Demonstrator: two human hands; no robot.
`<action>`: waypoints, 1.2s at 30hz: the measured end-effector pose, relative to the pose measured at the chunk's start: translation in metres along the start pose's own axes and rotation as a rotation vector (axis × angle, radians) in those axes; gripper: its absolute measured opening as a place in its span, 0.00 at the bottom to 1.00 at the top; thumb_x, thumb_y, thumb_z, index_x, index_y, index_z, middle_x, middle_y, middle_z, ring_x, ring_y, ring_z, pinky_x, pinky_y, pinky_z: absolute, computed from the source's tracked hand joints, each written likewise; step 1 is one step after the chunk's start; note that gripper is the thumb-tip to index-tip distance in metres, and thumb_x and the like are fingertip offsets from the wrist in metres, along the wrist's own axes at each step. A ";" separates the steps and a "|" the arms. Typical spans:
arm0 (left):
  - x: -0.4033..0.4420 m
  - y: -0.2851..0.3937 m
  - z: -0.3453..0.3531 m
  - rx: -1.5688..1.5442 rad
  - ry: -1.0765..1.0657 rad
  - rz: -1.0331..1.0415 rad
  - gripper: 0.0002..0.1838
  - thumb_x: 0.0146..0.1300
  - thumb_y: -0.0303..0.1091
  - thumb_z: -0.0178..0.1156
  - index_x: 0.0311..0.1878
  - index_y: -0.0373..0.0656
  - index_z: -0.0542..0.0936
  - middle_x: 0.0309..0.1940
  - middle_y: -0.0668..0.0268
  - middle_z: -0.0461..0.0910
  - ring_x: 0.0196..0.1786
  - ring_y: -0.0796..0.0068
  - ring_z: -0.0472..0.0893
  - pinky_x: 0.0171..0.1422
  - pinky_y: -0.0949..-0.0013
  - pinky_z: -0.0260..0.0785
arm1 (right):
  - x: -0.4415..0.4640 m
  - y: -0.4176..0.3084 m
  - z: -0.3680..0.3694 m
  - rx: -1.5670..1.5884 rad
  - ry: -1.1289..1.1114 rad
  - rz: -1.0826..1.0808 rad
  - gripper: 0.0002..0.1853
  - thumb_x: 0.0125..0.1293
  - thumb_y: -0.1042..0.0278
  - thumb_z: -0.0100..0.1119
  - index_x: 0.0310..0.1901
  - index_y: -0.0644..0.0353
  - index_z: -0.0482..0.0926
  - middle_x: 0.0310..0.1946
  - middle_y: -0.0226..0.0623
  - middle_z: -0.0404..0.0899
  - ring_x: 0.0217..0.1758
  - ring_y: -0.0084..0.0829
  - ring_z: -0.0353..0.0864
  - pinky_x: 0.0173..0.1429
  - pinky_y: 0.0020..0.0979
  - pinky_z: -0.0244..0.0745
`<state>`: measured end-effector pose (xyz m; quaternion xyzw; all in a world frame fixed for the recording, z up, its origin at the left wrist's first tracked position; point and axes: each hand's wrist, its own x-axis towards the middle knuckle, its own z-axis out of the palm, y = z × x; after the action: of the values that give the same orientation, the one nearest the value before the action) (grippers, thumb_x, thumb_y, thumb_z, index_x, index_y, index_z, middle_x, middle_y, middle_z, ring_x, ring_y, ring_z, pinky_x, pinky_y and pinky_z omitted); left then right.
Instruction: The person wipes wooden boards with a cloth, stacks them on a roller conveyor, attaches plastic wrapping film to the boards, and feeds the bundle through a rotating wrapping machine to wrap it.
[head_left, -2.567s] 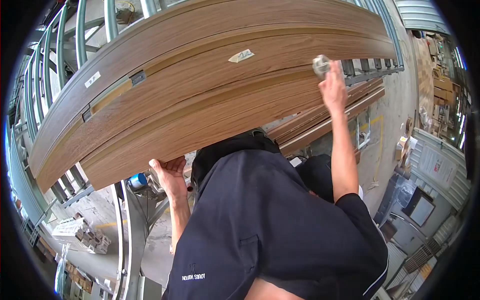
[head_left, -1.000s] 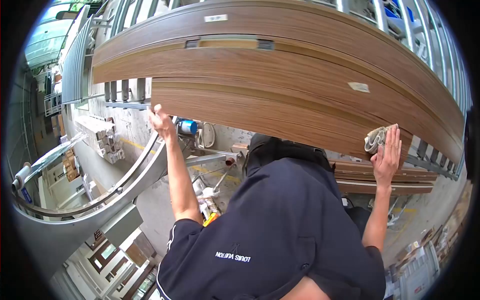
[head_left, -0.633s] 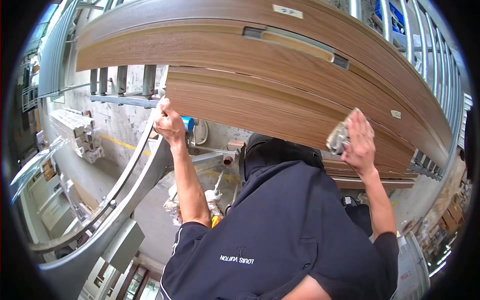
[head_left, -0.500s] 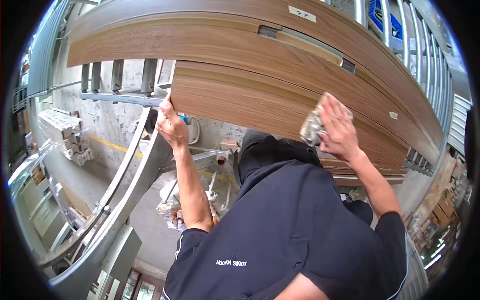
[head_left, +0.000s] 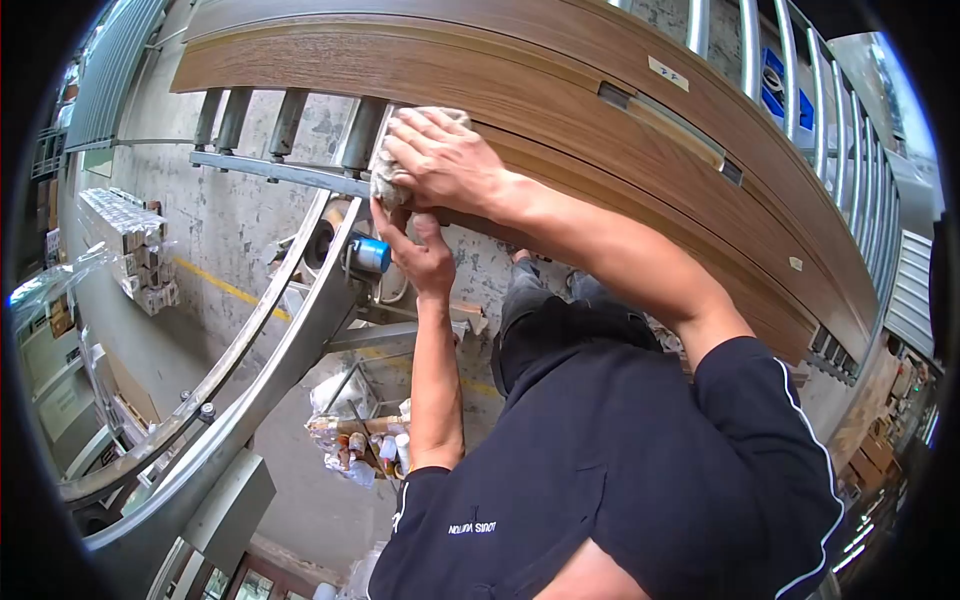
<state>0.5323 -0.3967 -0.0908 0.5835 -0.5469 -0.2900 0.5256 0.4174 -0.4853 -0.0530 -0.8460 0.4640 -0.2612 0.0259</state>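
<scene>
A crumpled beige cloth (head_left: 388, 180) lies over the left end of the nearer brown wood-grain panel. My right hand (head_left: 440, 165) is closed on this cloth, fingers wrapped over the panel's end. Just below it, my left hand (head_left: 422, 255) is at the panel's lower corner, its fingertips reaching up beside the cloth. The nearer panel (head_left: 620, 215) slants down to the right under my right forearm. Behind it lies a longer brown panel (head_left: 480, 75) with a metal-ended slot (head_left: 670, 135) and paper labels (head_left: 668, 73).
Metal rollers (head_left: 287, 122) and a rail (head_left: 280, 172) carry the panels. A curved grey machine frame (head_left: 270, 365) with a blue cylinder (head_left: 371, 255) stands at left. Wrapped bundles (head_left: 130, 245) and a cart of bottles (head_left: 365, 440) are on the floor.
My right hand has swept left along the nearer panel with the cloth to its left end, beside my left hand. The view has shifted, and my left hand now sits lower at the corner.
</scene>
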 end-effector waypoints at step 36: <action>0.007 -0.010 -0.001 0.057 -0.213 0.135 0.21 0.66 0.40 0.50 0.55 0.37 0.76 0.54 0.53 0.76 0.69 0.58 0.63 0.67 0.65 0.56 | -0.446 0.002 -0.291 -0.268 -0.145 0.553 0.26 0.46 0.72 0.62 0.52 0.53 0.77 0.62 0.41 0.69 0.68 0.47 0.64 0.69 0.52 0.55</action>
<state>0.5386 -0.4049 -0.0982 0.5260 -0.6455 -0.2989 0.4661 0.0866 -0.0723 0.0110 -0.7000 0.7038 -0.1197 0.0172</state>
